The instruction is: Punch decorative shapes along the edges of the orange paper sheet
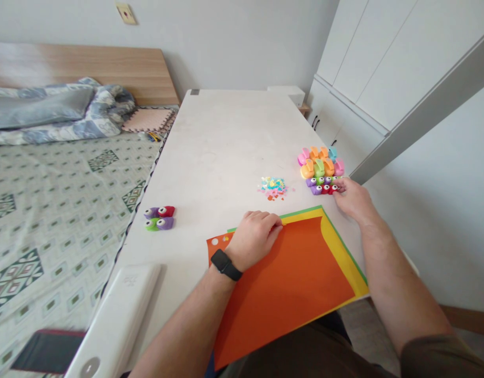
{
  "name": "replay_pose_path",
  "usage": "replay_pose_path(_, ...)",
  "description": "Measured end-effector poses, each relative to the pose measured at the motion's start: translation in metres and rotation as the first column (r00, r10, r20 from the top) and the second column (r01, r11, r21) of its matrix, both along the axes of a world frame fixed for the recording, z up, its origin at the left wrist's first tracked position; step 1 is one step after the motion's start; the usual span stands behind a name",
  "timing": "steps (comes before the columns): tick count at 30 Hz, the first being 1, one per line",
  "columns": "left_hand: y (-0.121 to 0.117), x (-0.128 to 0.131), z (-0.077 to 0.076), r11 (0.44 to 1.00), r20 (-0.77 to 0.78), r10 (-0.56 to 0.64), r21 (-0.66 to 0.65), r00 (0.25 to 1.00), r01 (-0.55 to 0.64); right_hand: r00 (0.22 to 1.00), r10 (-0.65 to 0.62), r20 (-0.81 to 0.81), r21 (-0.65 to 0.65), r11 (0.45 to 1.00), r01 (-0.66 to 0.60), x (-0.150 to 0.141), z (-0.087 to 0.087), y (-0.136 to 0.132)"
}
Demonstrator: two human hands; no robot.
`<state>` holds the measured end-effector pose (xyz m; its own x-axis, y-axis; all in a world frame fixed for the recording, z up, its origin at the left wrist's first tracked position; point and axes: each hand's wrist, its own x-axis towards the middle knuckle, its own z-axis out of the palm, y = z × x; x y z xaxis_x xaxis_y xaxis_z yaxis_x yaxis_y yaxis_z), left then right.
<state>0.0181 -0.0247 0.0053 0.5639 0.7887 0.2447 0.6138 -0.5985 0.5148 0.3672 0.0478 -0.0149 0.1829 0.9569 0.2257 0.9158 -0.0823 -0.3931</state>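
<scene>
Red googly-eyed punch against the right hand's fingertips
Left hand lies on orange paper; cannot tell whether either grip is closed.

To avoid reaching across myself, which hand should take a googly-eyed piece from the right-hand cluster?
Right, I'd say: your right hand is at that cluster, while your left hand rests on the orange sheet.

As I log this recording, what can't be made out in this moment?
All in the head view:
- Right hand: whether it grips or only touches the red toys; its own fingers hide the contact.
- Yellow sheet: mostly hidden by the orange sheet.
- Confetti: pieces too small to count.
- White device: cut off by the bottom edge; its lettering is too small.
</scene>
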Motion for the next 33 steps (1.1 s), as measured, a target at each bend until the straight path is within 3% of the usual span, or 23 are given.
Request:
replay_pose_path(14, 0.001, 0.000, 0.000, 1.000, -0.018, 0.010, 0.003, 1.000, -0.010, 0.995, -0.033, -0.092, 0.149, 0.988, 0.047, 0.006, -0.010, 0.005)
replay_pose_path(19, 0.000, 0.001, 0.000, 1.000, -0.034, 0.021, 0.007, 0.999, -0.021, 0.963, -0.143, -0.226, 0.399, 0.889, 0.226, 0.003, -0.003, 0.005)
replay_pose_path(22, -0.001, 0.001, 0.001, 1.000, -0.045, 0.027, 0.010, 0.999, -0.026, 0.949, -0.125, -0.291, 0.432, 0.867, 0.247, -0.013, 0.015, 0.005)
replay_pose_path(25, -0.001, 0.001, 0.000, 1.000, -0.050, 0.021, 0.008, 0.999, -0.020, 0.961, 0.028, -0.276, 0.419, 0.903, 0.095, -0.048, 0.046, 0.003)
replay_pose_path(28, -0.001, 0.001, 0.000, 1.000, -0.050, 0.017, 0.008, 0.999, -0.017, 0.951, 0.261, -0.166, 0.346, 0.919, -0.191, -0.100, 0.082, -0.003)
replay_pose_path(30, 0.000, 0.001, -0.001, 1.000, -0.045, 0.018, 0.011, 0.999, -0.017, 0.891, 0.435, -0.129, 0.292, 0.876, -0.385, -0.141, 0.100, -0.010)
replay_pose_path(33, 0.002, 0.002, -0.005, 1.000, 0.004, 0.020, 0.010, 1.000, -0.020, 0.745, 0.656, -0.120, 0.198, 0.751, -0.630, -0.200, 0.110, -0.018)
